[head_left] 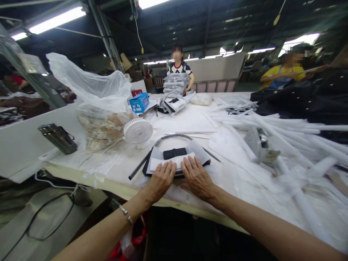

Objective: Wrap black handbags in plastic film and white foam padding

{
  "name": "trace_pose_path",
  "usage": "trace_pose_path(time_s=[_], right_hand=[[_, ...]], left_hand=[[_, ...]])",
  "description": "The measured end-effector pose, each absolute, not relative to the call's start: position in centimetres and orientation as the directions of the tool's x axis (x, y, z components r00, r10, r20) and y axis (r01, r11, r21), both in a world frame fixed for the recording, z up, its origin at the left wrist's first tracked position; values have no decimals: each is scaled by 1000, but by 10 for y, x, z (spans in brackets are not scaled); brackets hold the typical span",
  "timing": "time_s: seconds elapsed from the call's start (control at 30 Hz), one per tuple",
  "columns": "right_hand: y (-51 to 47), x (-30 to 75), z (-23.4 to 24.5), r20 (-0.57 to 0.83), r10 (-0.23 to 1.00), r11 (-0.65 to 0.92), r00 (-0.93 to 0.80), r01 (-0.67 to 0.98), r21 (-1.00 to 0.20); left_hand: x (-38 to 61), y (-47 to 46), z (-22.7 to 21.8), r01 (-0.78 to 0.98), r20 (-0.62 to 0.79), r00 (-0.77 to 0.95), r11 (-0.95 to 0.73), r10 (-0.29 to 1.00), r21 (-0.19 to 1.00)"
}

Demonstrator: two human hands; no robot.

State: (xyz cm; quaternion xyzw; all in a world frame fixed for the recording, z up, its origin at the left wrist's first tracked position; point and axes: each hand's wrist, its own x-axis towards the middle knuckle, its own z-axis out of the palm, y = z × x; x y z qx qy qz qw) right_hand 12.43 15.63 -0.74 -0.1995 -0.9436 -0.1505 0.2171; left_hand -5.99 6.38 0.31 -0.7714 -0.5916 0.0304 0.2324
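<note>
Both hands lie flat, side by side, on a folded white sheet (174, 160) that wraps a flat black item (174, 153) near the table's front edge. My left hand (161, 180) presses the sheet's left half, fingers stretched forward. My right hand (197, 176) presses the right half, fingers spread. A thin dark strap (172, 136) arcs over the far side of the item, and a dark rod (139, 167) lies just left of it.
A small white fan (137, 131) and a clear bag of tan pieces (101, 125) stand at the left. Rolled white tubes (293, 136) cover the right side. A blue box (139, 102) and stacked packets (175, 82) lie farther back, where two people work.
</note>
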Motion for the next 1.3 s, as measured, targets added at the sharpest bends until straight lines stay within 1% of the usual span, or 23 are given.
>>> trace_pose_path(time_s=[0.07,0.13,0.27,0.47,0.67,0.9,1.03,1.13,1.23,1.3], right_hand=[[159,123,-4,478,327,866,-815,461,194],[165,122,0,489,327,861,-808,468,197],[174,122,4,512,313,851,-800,476,223],[174,117,1,528,295,836,-796,483,261],[177,117,4,526,305,847,-794,479,232],[183,114,7,560,286,847,-777,479,231],[185,110,8,594,239,828,-768,481,289],[185,108,6,583,220,813,-782,477,333],[186,106,4,552,225,820,-803,462,338],[187,105,3,538,234,826,-810,458,329]], left_hand=[[-62,67,16,924,204,294,-222,934,-313],[-63,72,30,931,189,307,-254,933,-262],[-67,80,49,930,186,332,-287,925,-231],[-72,82,49,939,185,324,-291,928,-186],[-75,86,57,942,176,322,-297,930,-154],[-78,93,64,942,162,320,-295,933,-162],[-79,88,63,944,162,309,-282,937,-171],[-73,82,53,950,169,285,-254,943,-183],[-61,79,33,955,218,229,-176,949,-238],[-51,82,17,948,328,197,-94,924,-303]])
